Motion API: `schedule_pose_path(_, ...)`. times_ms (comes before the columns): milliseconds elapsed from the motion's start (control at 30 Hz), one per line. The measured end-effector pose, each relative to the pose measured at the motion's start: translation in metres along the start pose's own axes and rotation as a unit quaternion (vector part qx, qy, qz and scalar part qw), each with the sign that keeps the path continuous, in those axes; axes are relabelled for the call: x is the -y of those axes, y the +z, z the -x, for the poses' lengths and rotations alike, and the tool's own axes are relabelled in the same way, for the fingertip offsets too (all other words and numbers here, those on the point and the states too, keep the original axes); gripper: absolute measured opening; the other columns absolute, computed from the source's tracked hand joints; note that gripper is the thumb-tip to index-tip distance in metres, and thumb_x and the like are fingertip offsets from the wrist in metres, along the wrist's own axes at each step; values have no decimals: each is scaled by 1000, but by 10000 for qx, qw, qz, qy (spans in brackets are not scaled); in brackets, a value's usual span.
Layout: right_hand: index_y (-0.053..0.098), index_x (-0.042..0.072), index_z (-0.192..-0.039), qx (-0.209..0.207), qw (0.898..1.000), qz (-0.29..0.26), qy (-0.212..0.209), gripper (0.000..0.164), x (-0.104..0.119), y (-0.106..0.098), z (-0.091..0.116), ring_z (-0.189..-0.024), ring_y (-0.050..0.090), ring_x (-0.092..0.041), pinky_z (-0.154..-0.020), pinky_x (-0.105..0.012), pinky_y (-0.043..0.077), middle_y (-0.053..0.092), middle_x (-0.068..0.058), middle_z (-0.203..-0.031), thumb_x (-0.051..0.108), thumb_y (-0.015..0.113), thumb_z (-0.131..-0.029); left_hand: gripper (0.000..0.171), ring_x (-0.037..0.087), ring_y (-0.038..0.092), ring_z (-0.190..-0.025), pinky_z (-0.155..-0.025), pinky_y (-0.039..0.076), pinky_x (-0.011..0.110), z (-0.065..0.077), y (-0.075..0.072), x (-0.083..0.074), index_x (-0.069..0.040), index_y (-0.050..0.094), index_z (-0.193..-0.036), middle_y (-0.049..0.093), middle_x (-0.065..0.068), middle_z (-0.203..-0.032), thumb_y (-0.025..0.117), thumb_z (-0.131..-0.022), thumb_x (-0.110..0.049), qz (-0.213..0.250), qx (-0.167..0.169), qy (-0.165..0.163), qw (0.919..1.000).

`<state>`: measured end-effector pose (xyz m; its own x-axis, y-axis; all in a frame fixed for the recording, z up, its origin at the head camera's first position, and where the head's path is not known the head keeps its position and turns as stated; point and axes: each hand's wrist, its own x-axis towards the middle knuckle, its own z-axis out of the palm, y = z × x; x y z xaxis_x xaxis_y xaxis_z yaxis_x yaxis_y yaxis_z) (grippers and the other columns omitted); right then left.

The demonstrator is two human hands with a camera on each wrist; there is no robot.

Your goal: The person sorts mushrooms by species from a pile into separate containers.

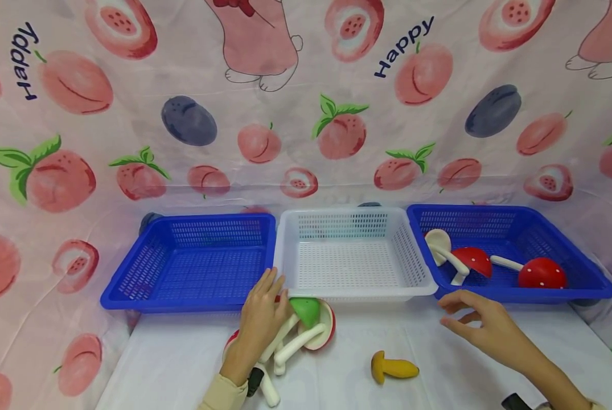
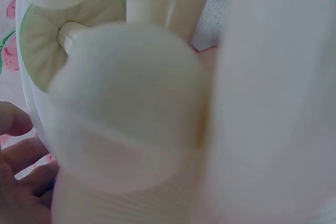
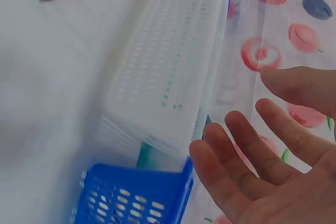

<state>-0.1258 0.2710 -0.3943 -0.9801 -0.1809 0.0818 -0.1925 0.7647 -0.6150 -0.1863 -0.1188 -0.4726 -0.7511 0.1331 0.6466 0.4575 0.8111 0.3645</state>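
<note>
My left hand (image 1: 261,315) reaches over a cluster of toy mushrooms on the table, its fingers extended toward the white basket's near left corner. The cluster has a green cap (image 1: 307,311), a red-rimmed mushroom (image 1: 328,326) with pale underside, and several white stems (image 1: 298,345); my hand and forearm hide part of it. In the left wrist view, a blurred pale stem end (image 2: 131,93) fills the middle, with a green-edged mushroom (image 2: 39,51) behind. My right hand (image 1: 482,327), empty, hovers before the right blue basket with fingers loosely bent. A yellow mushroom-shaped piece (image 1: 395,368) lies to its left.
Along the back stand a left blue basket (image 1: 183,303), a white basket (image 1: 357,292) and a right blue basket (image 1: 531,294). Red-capped mushrooms (image 1: 542,273) and a pale-undersided one (image 1: 439,242) lie in the right basket. A fruit-print cloth (image 1: 306,68) hangs behind the white tabletop (image 1: 346,387).
</note>
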Motion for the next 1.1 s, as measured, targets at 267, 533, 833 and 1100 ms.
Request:
schedule_pose_path(267,63,8,-106,545,9978,-371,-98,31,3,20,3,-88,60,-16,-72,-24,54,65,3,-97,23,75,-81,30,35,51,-121,-95,44,50,-1,0,0,5,68,-111,59,21,-125,65,-85,-10,3,-45,29,10000)
schedule_pose_path(533,61,5,-107,1163,9902,-769,122,37,-1,44,7,-93,58,-27,-75,-38,54,63,-5,-102,22,77,-78,30,36,51,-121,-95,44,51,-1,-1,0,5,67,-111,58,22,-125,64,-86,-10,6,4,64,10000)
schedule_pose_path(833,59,5,-106,1684,9815,-872,259,42,-4,74,10,-93,55,-26,-75,-42,52,61,-4,-103,16,81,-72,30,36,50,-122,-96,43,51,-1,-1,0,5,67,-112,57,22,-126,64,-86,-10,16,22,77,10000)
schedule_pose_path(1100,60,7,-100,2024,9715,-1045,655,33,-8,101,11,-84,53,-21,-80,-43,53,59,-1,-96,-2,73,-71,30,36,50,-122,-96,43,51,0,-2,-1,5,67,-112,58,22,-126,64,-87,-10,-7,56,30,10000)
